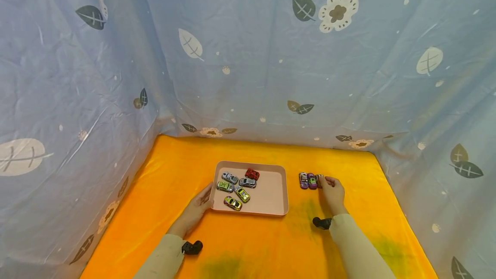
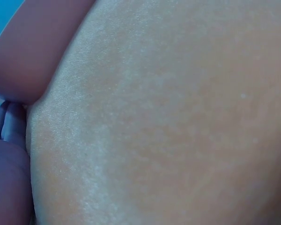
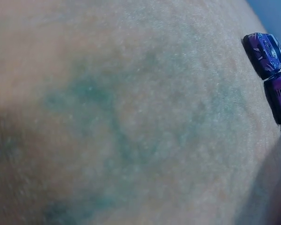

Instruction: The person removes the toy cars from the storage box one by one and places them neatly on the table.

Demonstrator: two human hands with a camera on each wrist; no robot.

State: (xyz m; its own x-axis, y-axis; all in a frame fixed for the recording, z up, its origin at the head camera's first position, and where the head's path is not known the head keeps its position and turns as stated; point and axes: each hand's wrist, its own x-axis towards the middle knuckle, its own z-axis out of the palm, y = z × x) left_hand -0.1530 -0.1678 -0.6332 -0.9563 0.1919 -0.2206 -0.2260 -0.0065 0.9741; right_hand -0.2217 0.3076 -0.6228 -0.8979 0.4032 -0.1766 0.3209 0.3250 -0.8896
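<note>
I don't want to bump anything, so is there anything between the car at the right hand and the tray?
Yes: beside the end car at the right hand stand the purple car, then the patterned car nearer the tray.

Pale long sleeves [image 1: 360, 246]; black wrist cameras [image 1: 321, 223]

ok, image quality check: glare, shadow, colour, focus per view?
Head: streaks of glare on the blue curtain, cloth vivid orange; left wrist: bluish cast, cloth washed out to beige and soft; right wrist: similar cast, cloth soft in the middle, a shadow at lower right, toy cars crisper near the right edge.
</note>
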